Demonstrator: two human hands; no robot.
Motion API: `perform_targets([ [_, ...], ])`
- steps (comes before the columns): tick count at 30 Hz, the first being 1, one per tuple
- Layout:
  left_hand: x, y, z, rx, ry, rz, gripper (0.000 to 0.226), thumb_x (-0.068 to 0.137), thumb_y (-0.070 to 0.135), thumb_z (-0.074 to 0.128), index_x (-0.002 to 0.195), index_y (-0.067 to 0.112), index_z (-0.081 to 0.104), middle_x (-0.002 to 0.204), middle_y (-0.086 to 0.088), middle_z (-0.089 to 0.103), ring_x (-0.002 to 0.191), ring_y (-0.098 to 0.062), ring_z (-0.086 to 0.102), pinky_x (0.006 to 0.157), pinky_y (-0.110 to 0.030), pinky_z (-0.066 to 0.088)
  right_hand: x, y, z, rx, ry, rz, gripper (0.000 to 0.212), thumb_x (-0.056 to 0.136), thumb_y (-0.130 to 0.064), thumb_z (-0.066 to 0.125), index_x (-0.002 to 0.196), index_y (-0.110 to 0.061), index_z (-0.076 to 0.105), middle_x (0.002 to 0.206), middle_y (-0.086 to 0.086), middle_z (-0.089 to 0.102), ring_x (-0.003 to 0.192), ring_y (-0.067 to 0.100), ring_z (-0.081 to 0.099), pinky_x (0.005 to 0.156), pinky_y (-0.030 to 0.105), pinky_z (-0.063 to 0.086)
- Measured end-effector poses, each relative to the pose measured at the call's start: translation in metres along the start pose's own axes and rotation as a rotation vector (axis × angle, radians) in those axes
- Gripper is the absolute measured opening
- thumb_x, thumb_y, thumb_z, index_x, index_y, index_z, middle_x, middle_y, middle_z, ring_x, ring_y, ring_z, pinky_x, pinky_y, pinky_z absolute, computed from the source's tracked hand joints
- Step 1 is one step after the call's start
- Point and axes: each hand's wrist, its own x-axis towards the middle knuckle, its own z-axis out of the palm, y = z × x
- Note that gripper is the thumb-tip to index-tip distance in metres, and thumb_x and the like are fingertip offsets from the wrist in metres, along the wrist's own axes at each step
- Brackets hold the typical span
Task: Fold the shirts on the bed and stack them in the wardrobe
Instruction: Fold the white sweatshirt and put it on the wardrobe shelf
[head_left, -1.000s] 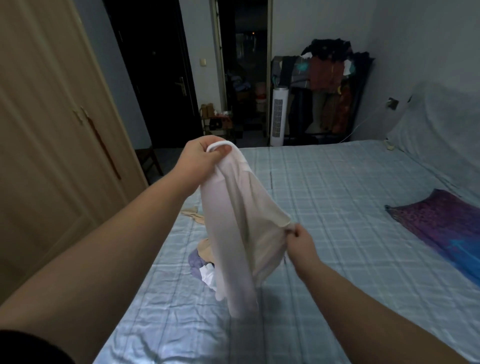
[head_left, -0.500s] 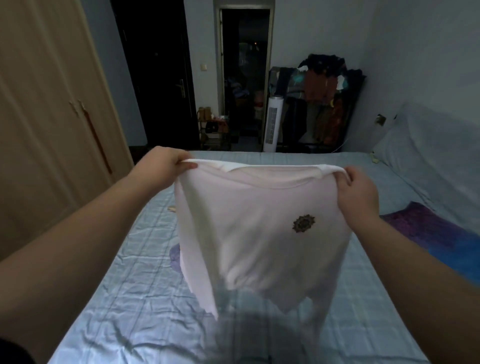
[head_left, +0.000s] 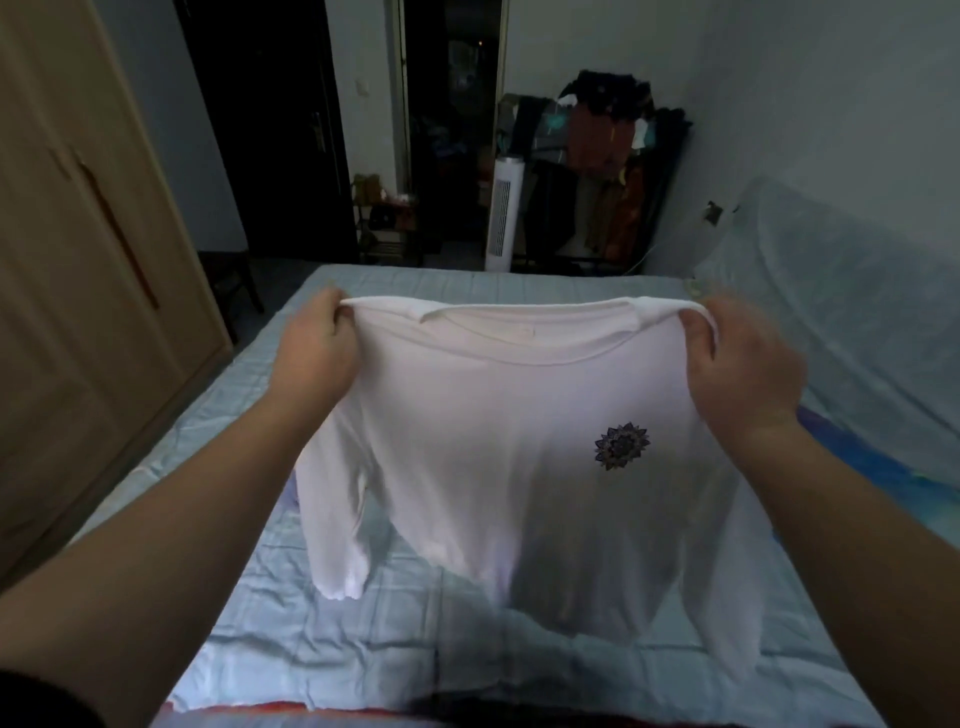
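A white long-sleeved shirt (head_left: 483, 441) hangs spread out in mid-air above the bed (head_left: 291, 639), held up by its two shoulders; the left hand (head_left: 314, 353), at about 10 o'clock from the shirt's middle, has its grip closed with curled fingers pinching the left shoulder seam; the right hand (head_left: 743, 358), at about 2 o'clock, has its grip closed the same way round the right shoulder; the neckline sags slightly between them. A small dark flower-like emblem (head_left: 622, 446) sits on the chest toward 3 o'clock; one sleeve (head_left: 337, 525) dangles at 8 o'clock and the other at 4 o'clock, both reaching down to the pale blue checked bedsheet, though whether they touch it is unclear. The wardrobe (head_left: 88, 270) stands shut at 9 o'clock of the bed; a white tower fan (head_left: 503, 215) and a rack of dark clothes (head_left: 613, 171) stand at 12 o'clock beyond the bed's far edge.
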Motion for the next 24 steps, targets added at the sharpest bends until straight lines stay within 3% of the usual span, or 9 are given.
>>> perform_targets([
  [2,0.002,-0.004,0.017,0.084,0.022,0.092,0.016,0.1,0.019,0.038,0.09,0.014,0.05,0.078,-0.007,0.054,0.073,-0.025,0.049,0.066,-0.037,0.036,0.001,0.018,0.012,0.014,-0.021,0.012,0.031,0.101,-0.039,0.04,0.095,-0.012,0.055,0.092,0.015,0.059,0.083,0.037,0.055,0.066,0.035,0.032],
  [5,0.024,-0.02,0.054,0.216,0.029,0.183,0.018,0.096,0.02,0.04,0.085,0.011,0.051,0.075,-0.011,0.054,0.073,-0.032,0.051,0.065,-0.042,0.039,0.01,0.041,0.05,-0.016,-0.107,0.027,0.031,0.101,-0.043,0.037,0.094,-0.017,0.051,0.092,0.014,0.058,0.084,0.038,0.055,0.066,0.041,0.04],
  [8,0.061,-0.046,0.105,0.318,-0.065,0.195,0.02,0.093,0.023,0.039,0.081,0.011,0.049,0.071,-0.014,0.054,0.072,-0.037,0.052,0.064,-0.043,0.035,0.028,0.059,0.111,-0.05,-0.241,0.052,0.033,0.101,-0.046,0.036,0.088,-0.019,0.048,0.089,0.014,0.059,0.082,0.038,0.057,0.062,0.038,0.037],
  [10,0.09,-0.069,0.149,0.372,-0.156,0.162,0.019,0.095,0.024,0.042,0.088,0.01,0.053,0.08,-0.021,0.059,0.079,-0.041,0.056,0.068,-0.045,0.036,0.038,0.069,0.162,-0.095,-0.308,0.06,0.035,0.101,-0.047,0.036,0.087,-0.018,0.05,0.091,0.015,0.06,0.084,0.038,0.058,0.062,0.036,0.033],
  [16,0.167,-0.171,0.31,0.482,-0.372,0.043,0.027,0.096,0.034,0.042,0.093,0.011,0.055,0.092,-0.021,0.062,0.094,-0.041,0.056,0.083,-0.048,0.041,0.055,0.108,0.365,-0.167,-0.588,0.116,0.038,0.1,-0.05,0.031,0.083,-0.019,0.043,0.087,0.009,0.056,0.083,0.033,0.057,0.063,0.037,0.038],
  [20,0.198,-0.273,0.44,0.538,-0.52,0.026,0.043,0.094,0.047,0.03,0.094,0.012,0.054,0.093,-0.02,0.062,0.093,-0.041,0.056,0.083,-0.052,0.046,0.029,0.139,0.524,-0.204,-0.732,0.166,0.034,0.1,-0.047,0.031,0.085,-0.02,0.046,0.086,0.007,0.056,0.081,0.031,0.055,0.063,0.037,0.038],
  [24,0.218,-0.368,0.57,0.632,-0.621,0.032,0.034,0.102,0.043,0.034,0.108,0.015,0.053,0.104,-0.017,0.061,0.101,-0.038,0.055,0.087,-0.05,0.04,-0.011,0.176,0.679,-0.226,-0.839,0.225,0.032,0.101,-0.046,0.032,0.086,-0.021,0.046,0.085,0.003,0.053,0.085,0.03,0.055,0.064,0.036,0.037],
])
